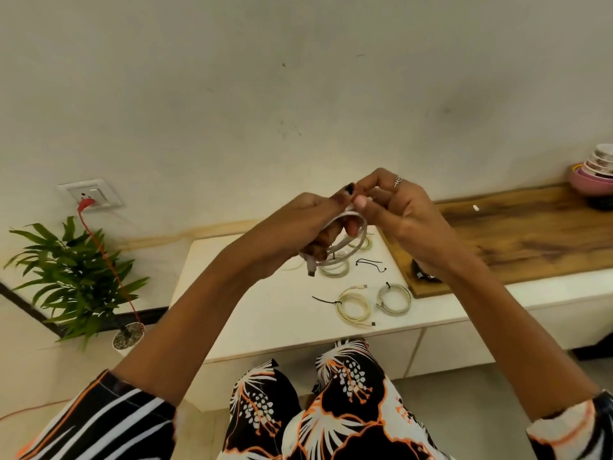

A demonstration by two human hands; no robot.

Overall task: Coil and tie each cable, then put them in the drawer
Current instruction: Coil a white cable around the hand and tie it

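Both my hands are raised above the white cabinet top (265, 313), working on one coiled white cable (351, 242). My left hand (298, 224) grips the coil, with a plug end hanging below it. My right hand (394, 207) pinches the top of the same coil, fingertips against my left thumb. Two tied coils lie on the cabinet: a yellowish cable coil (354, 307) and a grey cable coil (394, 298). More coils (335, 268) lie partly hidden behind my hands. A loose black tie (371, 263) rests near them.
A wooden counter (530, 234) runs to the right, with stacked bowls (595, 174) at its far end. A potted plant (79, 277) stands at the left under a wall socket (89, 194) with a red cord. White drawer fronts (457, 343) sit below the cabinet top.
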